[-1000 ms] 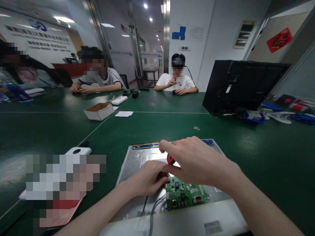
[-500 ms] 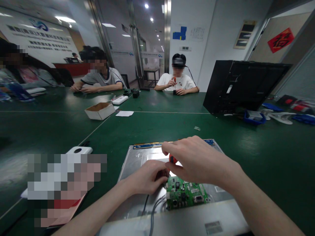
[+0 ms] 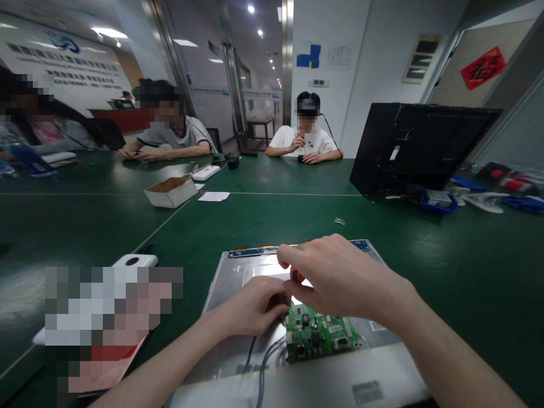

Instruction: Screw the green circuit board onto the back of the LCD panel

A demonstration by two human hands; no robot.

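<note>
A flat silver display panel (image 3: 216, 289) lies on the table before me, with a green circuit board (image 3: 318, 334) on its back and a narrow blue circuit strip (image 3: 250, 251) along its far edge. My right hand (image 3: 335, 272) is closed around the red and black handle of a screwdriver (image 3: 296, 274) above the board's far left corner; the shaft and tip are hidden. Close beside it, my left hand (image 3: 259, 306) has its fingers pinched together at that corner. What they hold, if anything, is hidden. Grey cables (image 3: 264, 362) run from beside the board toward me.
Left of the panel lie a white device (image 3: 140, 260) and a blurred-out pinkish item (image 3: 123, 368). Farther off are an open white box (image 3: 172, 192), a paper slip (image 3: 213, 196), a black monitor (image 3: 420, 150) and a blue tray (image 3: 437, 202). Several people sit around the green table (image 3: 272, 215).
The view has shifted very slightly. Both hands keep their places at the board's corner, with the screwdriver still in the right. The person opposite has lowered their raised hand a little.
</note>
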